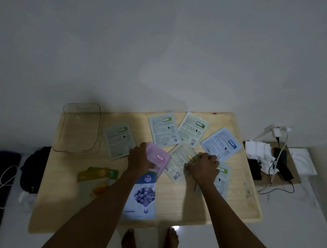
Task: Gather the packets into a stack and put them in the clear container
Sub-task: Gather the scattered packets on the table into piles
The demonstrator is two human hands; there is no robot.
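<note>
Your left grip (139, 158) clutches the pink packet (160, 159) mid-desk (231, 201); your right grip (204, 168) presses, fingers curled, onto a pale packet (178, 161). The clear container (79, 129) sits at the far-left corner.

A white charger (278, 131) is plugged in at the wall on the right. Crumpled white cloth (258, 149) and dark items are piled on a low board (292, 167) beneath it. Dark clothing (32, 168) is heaped left of the table (65, 200).

You have ten packets on the table (170, 205): seven show their printed backs, among them a pink packet (160, 159) and a blue-labelled packet (222, 144), and three lie face up. One clear container (79, 129) sits at the far left corner.
</note>
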